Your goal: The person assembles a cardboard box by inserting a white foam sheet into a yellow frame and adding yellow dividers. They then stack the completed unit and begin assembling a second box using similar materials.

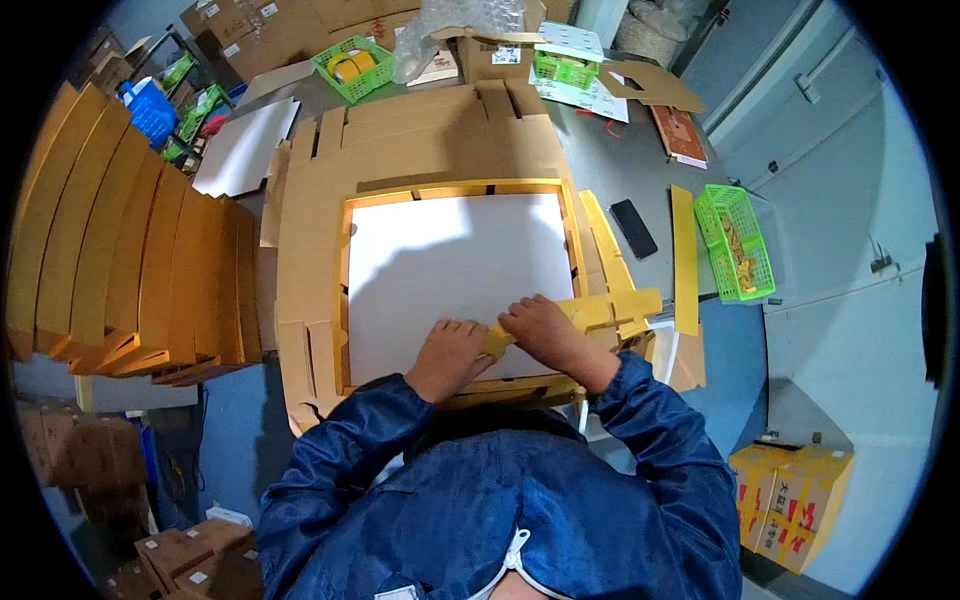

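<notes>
A yellow wooden frame [455,188] with a white panel [460,270] inside lies on a large cardboard sheet [400,145]. Over its lower right corner is a flat yellow strip [625,304], slanting up to the right. My left hand [452,357] has its fingers closed at the strip's lower left end. Farther along, my right hand [543,332] grips the same strip from above. Part of the strip is hidden under my fingers. Beside the frame's right side lies another yellow strip [605,240], and a wider one [684,260] rests farther right.
A black phone [633,228] lies between the loose strips. At the right edge stands a green basket [735,242] holding small yellowish pieces. Several stacked yellow frames [130,240] lean at left. A green basket with tape [352,68] sits at the back.
</notes>
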